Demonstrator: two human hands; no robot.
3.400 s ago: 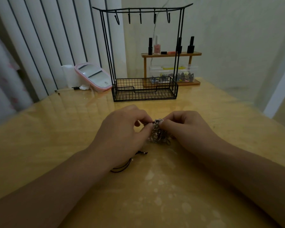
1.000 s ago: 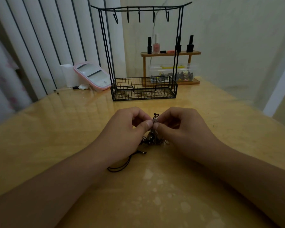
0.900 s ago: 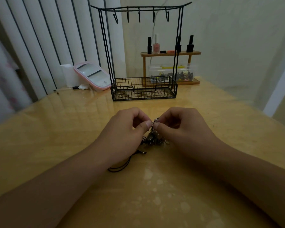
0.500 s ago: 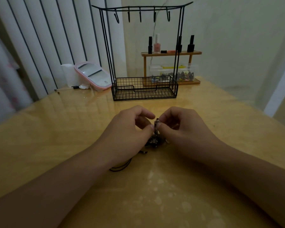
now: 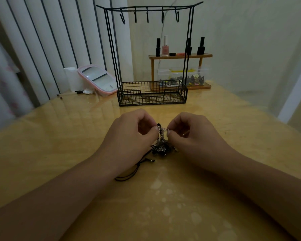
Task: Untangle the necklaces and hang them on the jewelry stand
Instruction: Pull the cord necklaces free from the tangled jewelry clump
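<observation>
A tangled clump of necklaces, silvery chain mixed with black cord, lies on the wooden table between my hands. My left hand and my right hand each pinch a short stretch of chain at the top of the clump, thumbs and forefingers nearly touching. A loop of black cord trails out from under my left wrist. The black wire jewelry stand rises behind the hands, its several hooks along the top bar bare and its basket base holding nothing.
A pink-rimmed mirror leans at the back left beside a white cylinder. Behind the stand, a small wooden shelf carries nail polish bottles over a clear box of small items. The table edge drops off at right.
My hands have lifted the top of the clump slightly and drawn a short piece of chain taut between the fingertips. The clump has bunched lower; the stand has not moved.
</observation>
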